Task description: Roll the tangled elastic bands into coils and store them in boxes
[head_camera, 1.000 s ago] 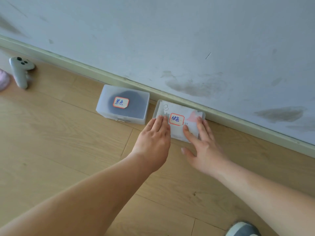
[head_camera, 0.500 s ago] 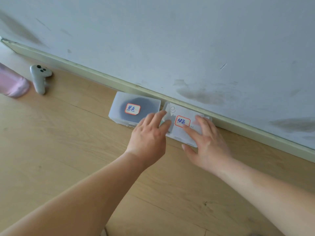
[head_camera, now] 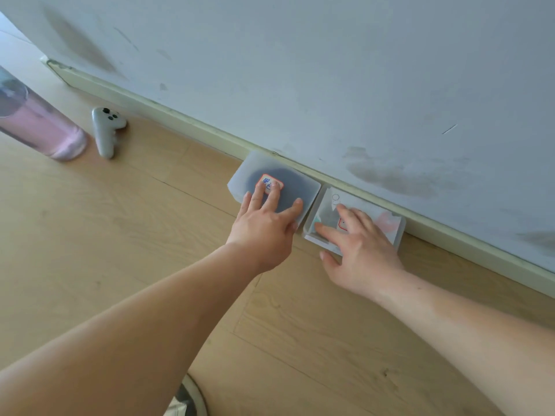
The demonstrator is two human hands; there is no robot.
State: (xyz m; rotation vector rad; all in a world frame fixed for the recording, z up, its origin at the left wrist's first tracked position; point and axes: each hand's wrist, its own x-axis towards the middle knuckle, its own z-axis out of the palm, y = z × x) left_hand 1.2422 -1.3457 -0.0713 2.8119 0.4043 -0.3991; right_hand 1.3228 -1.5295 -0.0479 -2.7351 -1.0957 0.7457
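Two lidded translucent plastic boxes stand side by side on the wooden floor against the baseboard. The left box (head_camera: 249,169) shows a dark mass through its lid and carries an orange-framed label. My left hand (head_camera: 264,226) lies flat on its lid, fingers spread, covering part of the label. The right box (head_camera: 387,220) shows pale, pinkish and greenish contents through its lid. My right hand (head_camera: 357,247) rests flat on that lid with fingers apart, hiding most of its label. Neither hand grips anything. No loose elastic bands are visible.
A pink translucent bottle (head_camera: 36,124) stands at the far left, with a white handheld controller (head_camera: 106,130) lying beside it. The grey wall and pale baseboard (head_camera: 186,121) run diagonally behind the boxes. A round object (head_camera: 186,397) peeks in at the bottom edge.
My left hand has shifted from the right box onto the lid of the left box. The two boxes now stand closer together. The view has swung left, bringing the bottle in.
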